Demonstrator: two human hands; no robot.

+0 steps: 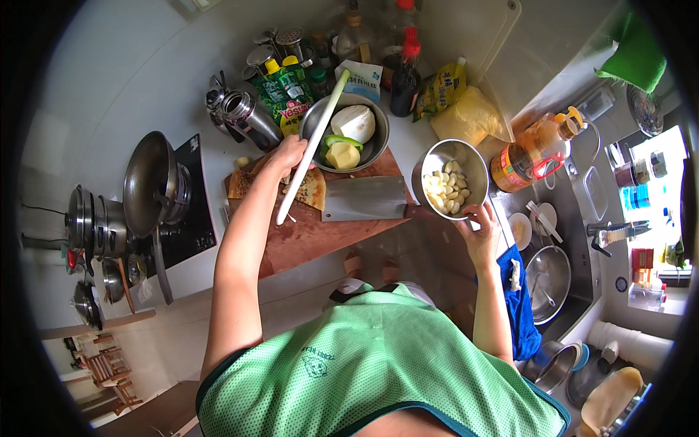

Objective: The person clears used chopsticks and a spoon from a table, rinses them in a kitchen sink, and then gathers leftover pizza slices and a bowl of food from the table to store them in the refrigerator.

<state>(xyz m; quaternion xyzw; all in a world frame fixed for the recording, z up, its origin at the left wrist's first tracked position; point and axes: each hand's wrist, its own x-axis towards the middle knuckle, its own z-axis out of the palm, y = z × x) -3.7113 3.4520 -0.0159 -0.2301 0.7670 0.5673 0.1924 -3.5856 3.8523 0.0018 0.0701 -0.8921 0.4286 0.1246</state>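
Note:
My left hand grips the left rim of a steel bowl, its fingers partly hidden behind a long scallion stalk. That stalk leans across the bowl, its root end hanging over the board. Inside the bowl are a white root vegetable chunk, a green pepper piece and a peeled potato. My right hand pinches the near rim of a small steel pot holding several peeled garlic cloves. Between my hands, a cleaver rests on a wooden cutting board, beside flatbread pieces.
A wok stands on the cooktop at left. Bottles and seasoning pouches line the back. An oil jug is right of the pot, near the sink with dishes. A blue cloth hangs at the counter edge.

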